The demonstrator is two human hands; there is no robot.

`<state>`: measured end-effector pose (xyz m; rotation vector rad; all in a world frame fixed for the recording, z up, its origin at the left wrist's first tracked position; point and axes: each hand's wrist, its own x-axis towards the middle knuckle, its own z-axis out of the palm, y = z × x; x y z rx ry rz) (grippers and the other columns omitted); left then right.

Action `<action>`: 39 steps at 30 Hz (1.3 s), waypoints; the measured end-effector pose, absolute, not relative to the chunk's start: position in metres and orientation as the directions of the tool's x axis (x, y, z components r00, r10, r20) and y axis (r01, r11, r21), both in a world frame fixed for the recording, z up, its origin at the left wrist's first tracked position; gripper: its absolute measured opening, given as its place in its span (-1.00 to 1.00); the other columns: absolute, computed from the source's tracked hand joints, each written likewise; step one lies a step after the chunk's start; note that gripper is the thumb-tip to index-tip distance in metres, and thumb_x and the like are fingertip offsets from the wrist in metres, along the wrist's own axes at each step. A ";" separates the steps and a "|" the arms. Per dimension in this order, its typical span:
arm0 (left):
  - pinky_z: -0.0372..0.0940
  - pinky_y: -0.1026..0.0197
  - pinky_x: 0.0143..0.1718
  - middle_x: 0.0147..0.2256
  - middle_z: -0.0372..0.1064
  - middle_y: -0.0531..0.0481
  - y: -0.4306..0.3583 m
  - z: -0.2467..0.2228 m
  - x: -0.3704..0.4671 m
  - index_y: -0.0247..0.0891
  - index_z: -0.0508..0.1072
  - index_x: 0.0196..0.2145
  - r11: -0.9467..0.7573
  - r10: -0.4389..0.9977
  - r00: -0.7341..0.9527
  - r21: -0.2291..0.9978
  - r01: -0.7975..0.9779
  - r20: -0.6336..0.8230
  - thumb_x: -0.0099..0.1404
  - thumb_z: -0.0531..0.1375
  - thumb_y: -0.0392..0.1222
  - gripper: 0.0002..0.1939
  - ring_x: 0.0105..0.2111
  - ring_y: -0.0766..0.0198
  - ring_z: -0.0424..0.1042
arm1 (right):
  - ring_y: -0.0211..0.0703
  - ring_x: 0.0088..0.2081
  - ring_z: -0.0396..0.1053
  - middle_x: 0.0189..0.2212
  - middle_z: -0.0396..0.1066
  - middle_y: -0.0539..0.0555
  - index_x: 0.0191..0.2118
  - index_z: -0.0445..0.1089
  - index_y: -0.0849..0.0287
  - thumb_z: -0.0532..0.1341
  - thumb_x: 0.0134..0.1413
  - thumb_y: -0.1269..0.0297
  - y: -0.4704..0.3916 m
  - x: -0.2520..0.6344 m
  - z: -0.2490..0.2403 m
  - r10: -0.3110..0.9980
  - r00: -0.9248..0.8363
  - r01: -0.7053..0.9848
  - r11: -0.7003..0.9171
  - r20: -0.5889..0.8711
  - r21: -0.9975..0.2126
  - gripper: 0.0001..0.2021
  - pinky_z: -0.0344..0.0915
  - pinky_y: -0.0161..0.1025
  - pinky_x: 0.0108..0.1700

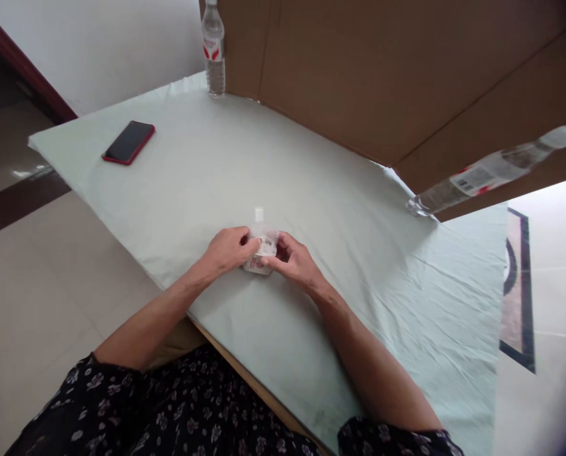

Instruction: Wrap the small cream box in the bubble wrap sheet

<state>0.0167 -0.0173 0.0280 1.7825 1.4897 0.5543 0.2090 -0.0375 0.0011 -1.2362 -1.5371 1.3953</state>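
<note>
A small white plastic container (258, 266) with reddish print on its front sits on the cloth-covered table. Its top is open and pale contents show inside, too small to name. My left hand (226, 250) grips its left side, the thumb at the rim. From the right, my right hand (298, 261) holds it with curled fingers and the thumb along the front. A clear, cloudy-looking part stands up behind the opening; I cannot tell whether it is a lid. Just beyond lies a small white rectangular piece (259, 215).
A phone in a red case (128, 143) lies at the table's far left. One water bottle (214, 54) stands by the large cardboard panel (330, 69); another bottle (492, 171) is at the right along it. The pale green tablecloth (406, 304) is wrinkled at right.
</note>
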 end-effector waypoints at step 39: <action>0.33 0.24 -0.23 -0.24 0.44 -0.02 -0.021 0.013 0.006 -0.37 0.13 0.35 0.255 0.883 0.408 0.967 -0.003 -0.232 0.10 0.30 -0.26 -0.12 -0.31 0.31 0.46 | -0.14 -0.33 0.50 -0.35 0.58 0.04 -0.14 0.51 0.14 0.43 -0.02 -0.08 -0.054 0.191 -0.008 0.984 -0.099 0.020 -0.146 -0.148 -0.989 -0.56 0.43 -0.18 -0.21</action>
